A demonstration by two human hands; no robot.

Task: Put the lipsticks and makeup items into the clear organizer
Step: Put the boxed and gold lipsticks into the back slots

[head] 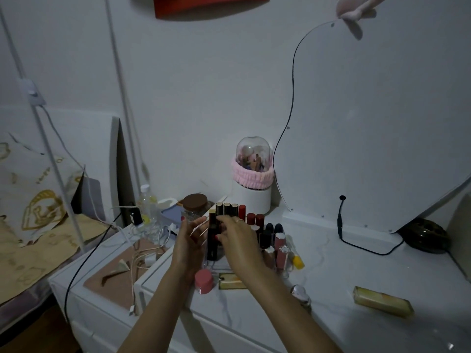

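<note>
One dark lipstick tube stands in the clear organizer on the table; it looks light, stiff and smooth, best taken near its top. The right hand pinches it with curled fingers; the left hand has spread fingers beside it. The organizer's walls are hard to see.

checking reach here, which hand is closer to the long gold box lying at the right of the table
The right hand. It is over the organizer, with the gold box well off to its right and nearer the camera. The left hand is farther still, on the organizer's left side.
</note>
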